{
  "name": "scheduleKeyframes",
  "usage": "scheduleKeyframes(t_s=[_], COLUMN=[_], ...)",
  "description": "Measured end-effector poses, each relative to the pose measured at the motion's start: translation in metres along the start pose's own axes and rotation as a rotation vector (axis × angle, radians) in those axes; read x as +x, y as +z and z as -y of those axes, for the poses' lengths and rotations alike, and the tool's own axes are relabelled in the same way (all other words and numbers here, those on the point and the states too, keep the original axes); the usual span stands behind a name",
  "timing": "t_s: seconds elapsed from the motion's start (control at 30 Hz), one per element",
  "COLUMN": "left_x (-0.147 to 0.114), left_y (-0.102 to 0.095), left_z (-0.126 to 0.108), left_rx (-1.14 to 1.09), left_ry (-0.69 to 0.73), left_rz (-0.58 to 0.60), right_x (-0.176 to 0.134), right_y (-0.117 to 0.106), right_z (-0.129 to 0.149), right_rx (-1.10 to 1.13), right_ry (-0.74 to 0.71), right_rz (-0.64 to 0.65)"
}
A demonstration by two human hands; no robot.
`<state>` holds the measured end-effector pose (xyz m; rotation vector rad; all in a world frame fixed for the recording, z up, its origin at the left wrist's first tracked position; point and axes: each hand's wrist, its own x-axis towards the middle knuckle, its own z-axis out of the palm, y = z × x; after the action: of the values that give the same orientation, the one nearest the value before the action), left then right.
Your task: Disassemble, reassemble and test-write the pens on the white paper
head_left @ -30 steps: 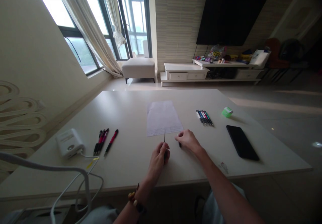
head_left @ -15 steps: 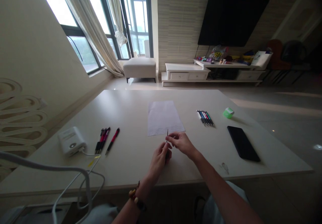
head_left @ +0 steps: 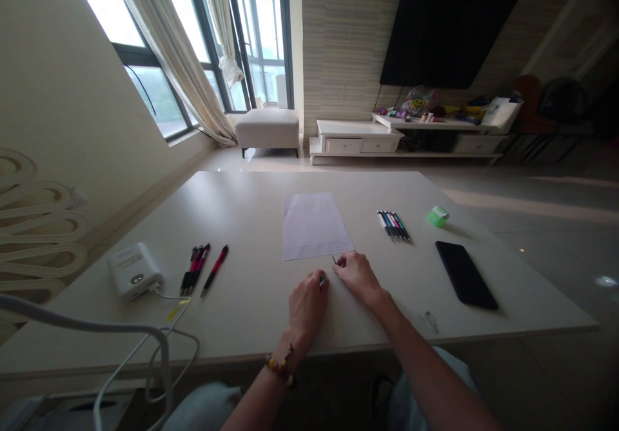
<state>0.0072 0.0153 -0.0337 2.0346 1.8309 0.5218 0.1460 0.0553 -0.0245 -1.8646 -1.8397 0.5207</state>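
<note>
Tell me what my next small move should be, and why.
Perhaps set the thin dark piece down beside the paper: your right hand holds it by the sheet's near edge, and freeing that hand could help the left hand with the green-tinted piece it grips.

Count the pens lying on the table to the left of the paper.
4: a bunch of three pens beside the white device, and a single pen just to their right. The bunched ones overlap, so another could be hidden.

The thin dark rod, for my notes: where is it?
In the head view, the thin dark rod pokes from the right hand, by the near edge of the paper.
</note>
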Motion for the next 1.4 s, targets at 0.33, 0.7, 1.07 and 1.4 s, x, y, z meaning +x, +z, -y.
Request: scheduleKeyframes(t_s=[0.33,0.7,1.07,1.4], left_x=[0.018,0.025,0.026,-0.043], left_y=[0.000,-0.013,-0.015,-0.037], left_z=[0.000,0.015,-0.004,0.009], left_rx=[-0.242,-0.111,-0.030,-0.532], left_ry=[0.014,-0.024,0.017,0.027], left_rz=[-0.081,-0.146,-0.206,0.014], right_x=[0.004,0.004,0.002,-0.077], right_y=[-0.007,-0.025,-0.030,-0.002], right_z=[-0.004,-0.009,-0.008,0.047], right_rx=[-0.007,0.037,0.041,0.136], right_ry=[0.011,0.053,0.072,-0.502], right_rz=[-0.081,-0.105,-0.098,0.756])
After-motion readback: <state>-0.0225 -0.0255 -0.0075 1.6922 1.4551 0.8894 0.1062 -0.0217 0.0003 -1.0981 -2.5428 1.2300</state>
